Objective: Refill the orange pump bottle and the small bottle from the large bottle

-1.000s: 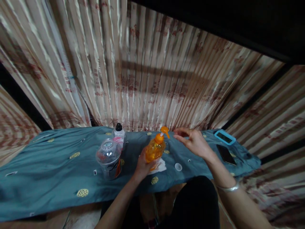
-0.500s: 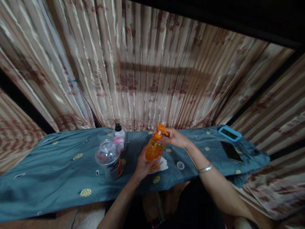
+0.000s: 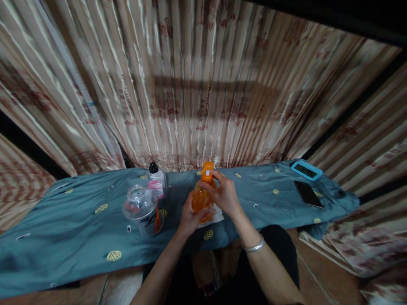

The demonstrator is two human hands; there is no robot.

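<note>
An orange pump bottle (image 3: 199, 199) of see-through plastic stands roughly upright in front of me. My left hand (image 3: 189, 217) is wrapped round the lower body of the bottle. Fingers of my right hand (image 3: 226, 194) close on the orange collar just below the pump head (image 3: 208, 165); a silver bangle is on that wrist. Under the bottle lies a crumpled white tissue (image 3: 217, 214), partly covered by my hands. The bottle's right side is hidden behind my right hand.
Left of the bottle stand a clear plastic cup (image 3: 146, 222) with a domed lid and a clear bottle (image 3: 158, 183) with a black cap. A blue-framed device (image 3: 306, 170) and a black phone (image 3: 308, 194) lie right. A pleated curtain (image 3: 197, 101) hangs behind the cloth-covered table (image 3: 85, 228).
My right hand has moved round to the near right side of the collar. The pump spout, which pointed right, has turned towards me. My right forearm now covers the small round clear piece's spot.
</note>
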